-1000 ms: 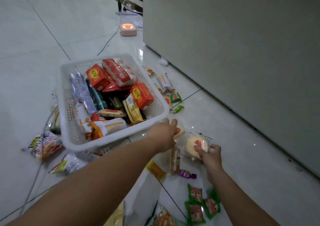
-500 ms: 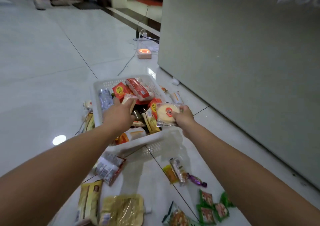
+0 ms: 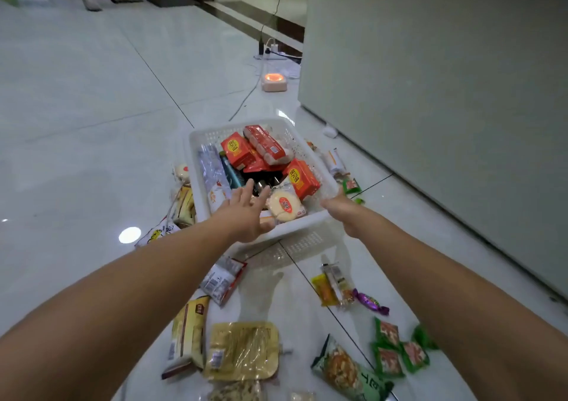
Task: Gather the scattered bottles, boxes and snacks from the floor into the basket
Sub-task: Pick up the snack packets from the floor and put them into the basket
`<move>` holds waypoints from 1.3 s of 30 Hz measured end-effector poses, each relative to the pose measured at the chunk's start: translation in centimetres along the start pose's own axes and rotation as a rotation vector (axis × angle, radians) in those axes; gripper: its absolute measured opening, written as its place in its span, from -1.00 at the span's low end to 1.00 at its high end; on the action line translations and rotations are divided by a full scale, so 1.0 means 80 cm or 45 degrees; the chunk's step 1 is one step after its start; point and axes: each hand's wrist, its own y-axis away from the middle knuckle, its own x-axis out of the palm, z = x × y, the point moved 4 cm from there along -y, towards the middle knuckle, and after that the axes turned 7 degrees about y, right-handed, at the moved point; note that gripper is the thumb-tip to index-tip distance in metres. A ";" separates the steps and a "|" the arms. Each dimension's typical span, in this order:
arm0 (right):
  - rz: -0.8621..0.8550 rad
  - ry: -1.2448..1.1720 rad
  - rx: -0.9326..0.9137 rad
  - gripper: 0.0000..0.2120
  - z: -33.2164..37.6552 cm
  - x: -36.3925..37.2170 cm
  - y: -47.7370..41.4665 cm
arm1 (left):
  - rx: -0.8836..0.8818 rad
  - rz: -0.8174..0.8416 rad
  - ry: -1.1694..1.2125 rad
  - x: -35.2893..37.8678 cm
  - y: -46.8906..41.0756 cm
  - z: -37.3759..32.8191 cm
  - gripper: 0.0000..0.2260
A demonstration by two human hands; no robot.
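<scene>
Since half a second ago the round cake (image 3: pixel 284 205) has left the right hand (image 3: pixel 340 213) and now lies inside the basket (image 3: pixel 233 125), against its near rim by the right corner. Left hand (image 3: pixel 249 213) hovers over the near rim, fingers (image 3: pixel 246 187) spread straight, holding nothing. Right hand sits at the basket's near right corner; whether its fingers grip the rim or hang free cannot be told. Basket stands on the floor (image 3: pixel 92 124), with only a narrow strip between its right rim and the cabinet (image 3: pixel 430 93), and snacks lie in that strip. Wide bare floor opens to the left. Nearer the person lie a yellow pack (image 3: pixel 242 350), green packets (image 3: pixel 396 348) and a purple sweet (image 3: pixel 370 302).
</scene>
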 end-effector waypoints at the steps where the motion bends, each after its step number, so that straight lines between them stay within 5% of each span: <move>1: -0.043 0.003 0.021 -0.30 -0.016 -0.011 0.001 | 0.036 0.003 -0.040 0.004 0.000 -0.007 -0.26; 10: -0.277 0.348 0.214 -0.38 -0.225 -0.098 0.041 | 0.536 0.020 -0.392 0.080 -0.016 -0.141 -0.23; 19: -0.240 0.541 0.325 -0.31 -0.378 -0.086 0.117 | 0.749 0.215 -0.526 0.167 -0.012 -0.217 -0.20; 28: -0.118 0.611 0.164 0.11 -0.380 -0.034 0.127 | 0.612 0.343 -0.444 0.195 -0.022 -0.183 -0.10; 39: -0.057 0.833 -0.114 0.24 -0.345 0.016 0.107 | 0.505 0.382 -0.464 0.208 -0.025 -0.126 -0.14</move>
